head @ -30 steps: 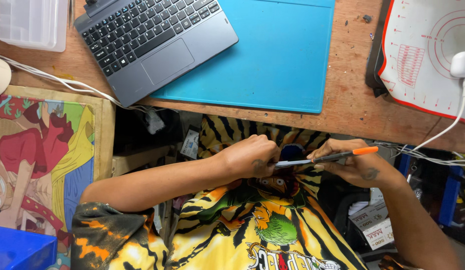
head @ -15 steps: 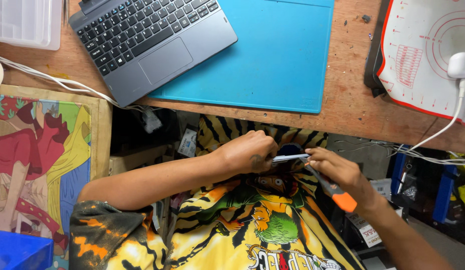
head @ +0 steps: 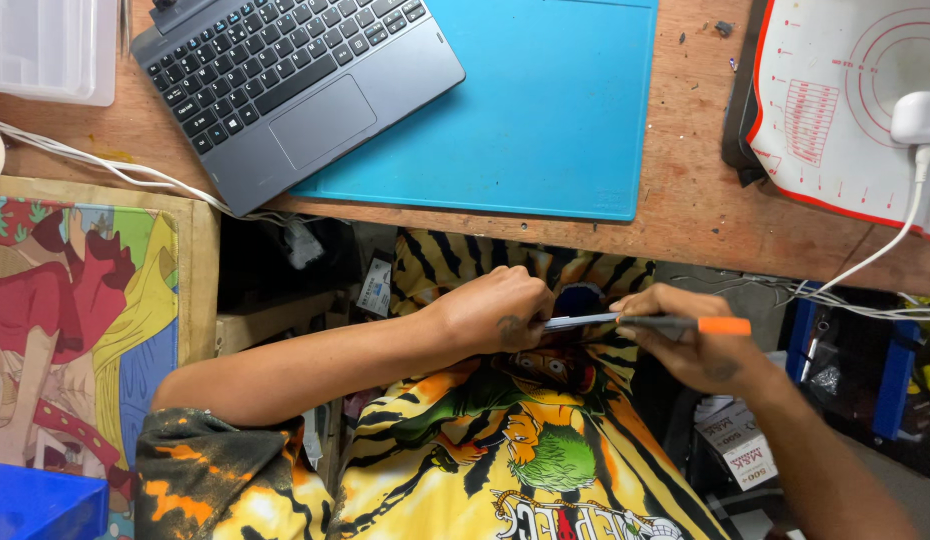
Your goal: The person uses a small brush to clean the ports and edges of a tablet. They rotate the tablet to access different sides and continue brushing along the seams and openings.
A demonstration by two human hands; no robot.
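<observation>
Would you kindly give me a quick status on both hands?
Left hand grips thin flat device edge-on over lap. Right hand holds orange-tipped tool at its edge. Nothing between them.

**Colours on and below the bench**

A teal blue work mat [head: 545, 110] lies at twelve o'clock, a grey keyboard base [head: 295, 85] with black keys at eleven. The silicone mat [head: 835, 110] at two is white, red-edged. The orange-capped tool [head: 685, 325] crosses a yellow, black-striped shirt [head: 505, 450].
</observation>
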